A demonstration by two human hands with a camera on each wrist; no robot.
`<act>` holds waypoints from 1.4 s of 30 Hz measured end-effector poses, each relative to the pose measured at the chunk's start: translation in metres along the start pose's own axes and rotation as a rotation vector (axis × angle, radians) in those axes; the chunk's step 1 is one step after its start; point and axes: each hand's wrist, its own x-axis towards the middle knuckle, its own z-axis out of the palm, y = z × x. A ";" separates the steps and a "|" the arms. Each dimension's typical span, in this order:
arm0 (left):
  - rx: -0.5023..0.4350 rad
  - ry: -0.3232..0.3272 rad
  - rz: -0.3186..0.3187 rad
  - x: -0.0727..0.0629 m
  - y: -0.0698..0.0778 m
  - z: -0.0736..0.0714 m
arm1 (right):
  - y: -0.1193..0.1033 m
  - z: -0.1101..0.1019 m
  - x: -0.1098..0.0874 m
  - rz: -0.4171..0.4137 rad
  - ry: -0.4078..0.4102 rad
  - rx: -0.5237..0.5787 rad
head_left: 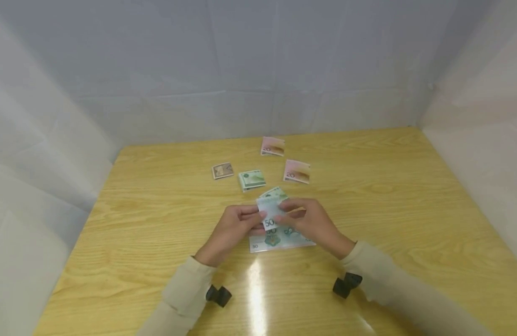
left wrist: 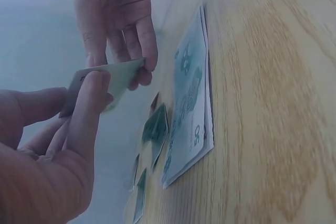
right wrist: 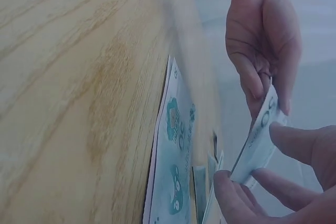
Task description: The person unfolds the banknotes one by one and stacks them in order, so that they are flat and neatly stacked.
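Both hands hold a folded blue-green 50 banknote (head_left: 266,208) just above the table. My left hand (head_left: 235,228) pinches its left side between thumb and fingers. On the opposite side, my right hand (head_left: 317,226) grips it with thumb and fingers, also seen in the right wrist view. Beneath the hands lies a small stack of unfolded 50 banknotes (head_left: 289,240), partly covered by the hands; its layered edges (left wrist: 206,145) show in the left wrist view. Right behind the held note, a folded green banknote (head_left: 277,191) shows only its far part.
Farther back stand a folded green banknote (head_left: 252,179), a folded brown banknote (head_left: 223,171) and two folded pink 20 banknotes, one at the rear (head_left: 273,146) and one nearer right (head_left: 297,171). White cloth (head_left: 250,70) encloses the wooden table (head_left: 157,200) behind and at the sides.
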 end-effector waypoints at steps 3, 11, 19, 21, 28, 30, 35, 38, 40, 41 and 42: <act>-0.009 -0.023 0.004 0.001 0.000 0.000 | -0.001 0.001 -0.001 0.008 -0.030 0.031; -0.015 -0.040 0.017 0.003 -0.001 0.001 | -0.004 0.004 -0.004 0.005 -0.095 0.104; -0.023 -0.031 0.032 0.003 0.000 0.004 | -0.009 0.004 -0.008 -0.035 -0.144 0.152; -0.024 -0.028 0.035 0.003 0.000 0.004 | -0.010 0.004 -0.008 -0.034 -0.139 0.151; -0.049 -0.031 0.039 0.003 -0.001 0.005 | -0.010 0.002 -0.009 -0.001 -0.125 0.142; -0.046 -0.023 0.035 0.004 -0.001 0.005 | -0.010 0.001 -0.010 0.029 -0.106 0.141; -0.005 0.032 0.009 0.003 -0.001 0.005 | -0.010 -0.003 -0.010 0.089 -0.043 0.120; 0.014 0.056 -0.004 0.002 -0.001 0.005 | -0.010 -0.007 -0.009 0.118 -0.020 0.115; 0.024 0.064 -0.005 0.001 -0.001 0.004 | -0.009 -0.009 -0.009 0.137 -0.007 0.116; 0.028 0.068 -0.005 0.001 -0.001 0.004 | -0.009 -0.011 -0.008 0.145 0.001 0.113; 0.037 0.074 -0.003 0.001 -0.001 0.003 | -0.007 -0.012 -0.008 0.151 0.008 0.106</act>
